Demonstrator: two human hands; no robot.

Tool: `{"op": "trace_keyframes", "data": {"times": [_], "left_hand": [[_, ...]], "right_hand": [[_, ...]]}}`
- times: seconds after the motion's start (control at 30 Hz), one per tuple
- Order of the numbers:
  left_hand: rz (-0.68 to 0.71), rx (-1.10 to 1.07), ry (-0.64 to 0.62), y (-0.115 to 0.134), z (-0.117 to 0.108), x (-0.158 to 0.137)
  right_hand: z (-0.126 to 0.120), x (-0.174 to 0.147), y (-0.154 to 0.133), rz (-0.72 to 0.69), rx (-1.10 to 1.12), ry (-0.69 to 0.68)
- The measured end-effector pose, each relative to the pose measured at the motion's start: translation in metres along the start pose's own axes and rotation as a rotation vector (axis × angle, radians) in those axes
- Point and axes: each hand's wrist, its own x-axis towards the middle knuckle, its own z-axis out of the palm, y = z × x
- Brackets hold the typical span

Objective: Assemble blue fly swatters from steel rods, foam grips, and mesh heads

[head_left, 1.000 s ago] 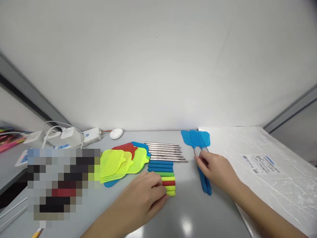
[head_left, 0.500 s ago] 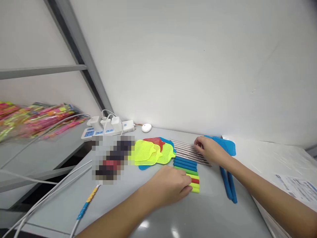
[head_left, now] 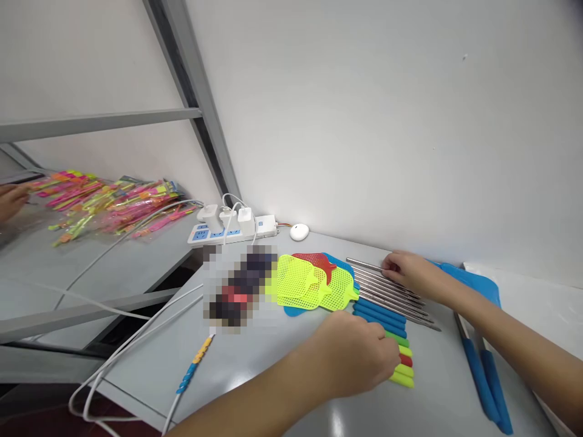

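Observation:
My right hand (head_left: 410, 274) pinches the near part of a metal rod (head_left: 362, 263), which lies a little apart from the row of metal rods (head_left: 387, 294). My left hand (head_left: 359, 355) is curled over a row of coloured handle tubes (head_left: 403, 381). Its fingertips are hidden, so what it holds, if anything, I cannot make out. Blue tubes (head_left: 380, 315) lie just beyond it. To the left, several fly swatter heads overlap: yellow ones (head_left: 296, 279), a red one (head_left: 319, 262) and blue underneath. Blue fly swatters (head_left: 483, 370) with blue handles lie partly under my right forearm.
A power strip (head_left: 200, 235) with white plugs stands by the wall, beside a white oval object (head_left: 299, 232). White cables (head_left: 136, 331) trail at left. A pixelated patch hides something. Bagged colourful items (head_left: 122, 206) cover another table, where another person's hand (head_left: 11, 200) shows.
The view has turned left, so the table appears further right. One metal rod now lies apart from the row, at my right hand. Another person's hand has come into view at far left.

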Motion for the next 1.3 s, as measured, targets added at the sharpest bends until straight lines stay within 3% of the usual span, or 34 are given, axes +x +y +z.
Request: {"op": "trace_keyframes", "data": {"times": [0.17,0.27,0.37,0.6,0.8,1.0,1.1,1.3], "left_hand": [[-0.06,0.014,0.109,-0.008,0.008,0.0],[-0.108,0.024,0.173,-0.014,0.006,0.001],[-0.178,0.058,0.211,-0.02,-0.001,0.003],[-0.388,0.055,0.043,-0.032,-0.01,0.004],[-0.451,0.034,0.003,-0.03,-0.014,0.004],[-0.407,0.013,-0.063,-0.016,-0.006,0.004],[-0.308,0.035,-0.073,-0.011,0.002,0.001],[-0.138,0.063,0.017,-0.009,0.006,-0.005]], "right_hand": [[-0.004,-0.001,-0.007,0.068,-0.066,0.05],[-0.007,-0.002,-0.023,0.129,-0.034,0.113],[-0.01,0.001,-0.045,0.089,0.066,0.141],[-0.008,0.018,-0.084,-0.037,0.159,0.015],[-0.012,0.022,-0.094,-0.031,0.156,0.056],[-0.006,0.018,-0.121,-0.16,0.245,-0.003],[-0.001,0.022,-0.137,-0.233,0.259,-0.047],[0.004,0.03,-0.149,-0.4,0.067,-0.113]]}}
